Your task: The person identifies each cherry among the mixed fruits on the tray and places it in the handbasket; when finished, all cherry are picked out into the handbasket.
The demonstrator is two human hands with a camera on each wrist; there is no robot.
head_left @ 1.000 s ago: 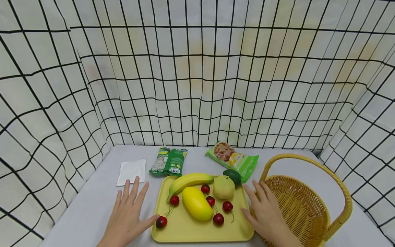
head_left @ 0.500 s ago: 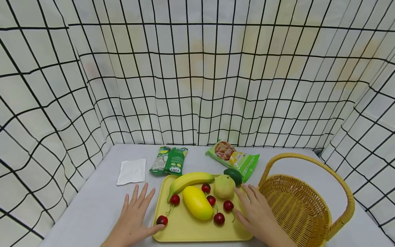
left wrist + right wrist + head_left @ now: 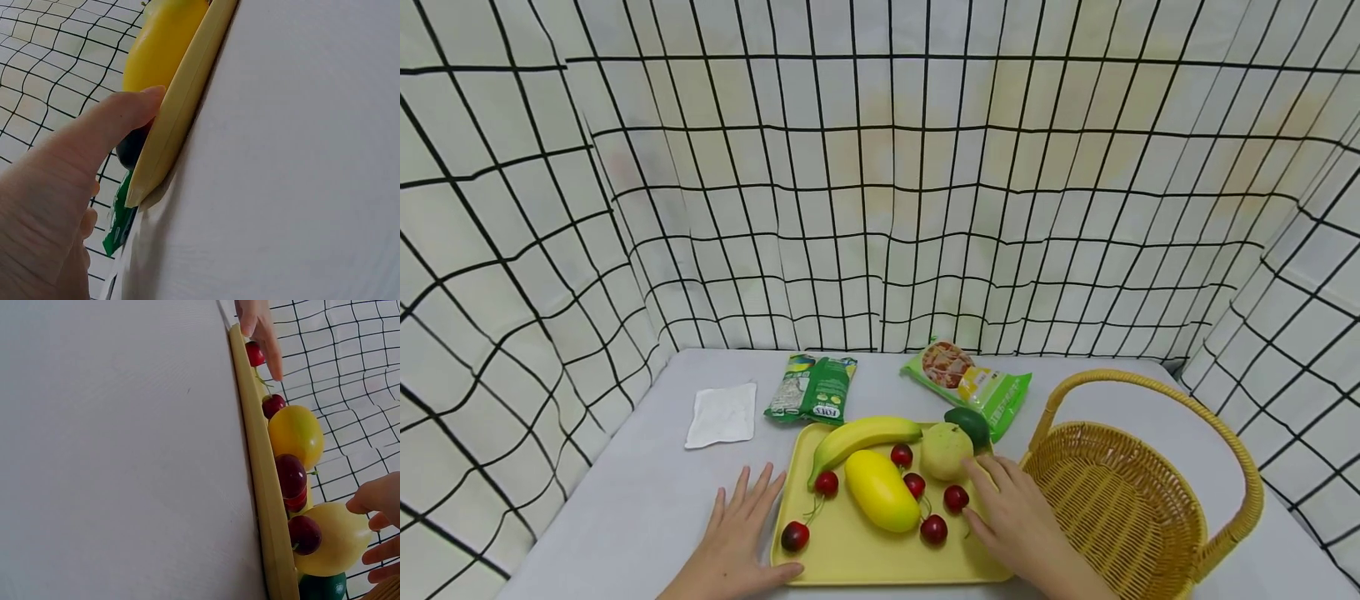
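Observation:
A yellow tray (image 3: 850,562) holds a banana (image 3: 865,432), a yellow mango (image 3: 880,492), a round pale pear (image 3: 946,452), a dark green avocado (image 3: 968,425) and several red cherries (image 3: 933,530). My left hand (image 3: 730,537) is at the tray's left side, fingers spread; in the left wrist view its thumb (image 3: 128,107) lies over the tray's rim. Above the tray's right part, my right hand (image 3: 1018,517) has loosely bent fingers near the pear and a cherry (image 3: 956,498). It holds nothing, and whether it touches the pear is unclear.
A wicker basket (image 3: 1120,500) with a tall handle stands to the right of the tray. Behind the tray lie a green snack bag (image 3: 812,390) and a light-green food packet (image 3: 970,385). A white square cloth (image 3: 721,415) lies at left. Netted walls surround the table.
My right hand has moved left from beside the basket to above the tray's right part. My left hand has shifted slightly right and nearer to me, its thumb now by the tray's front left corner.

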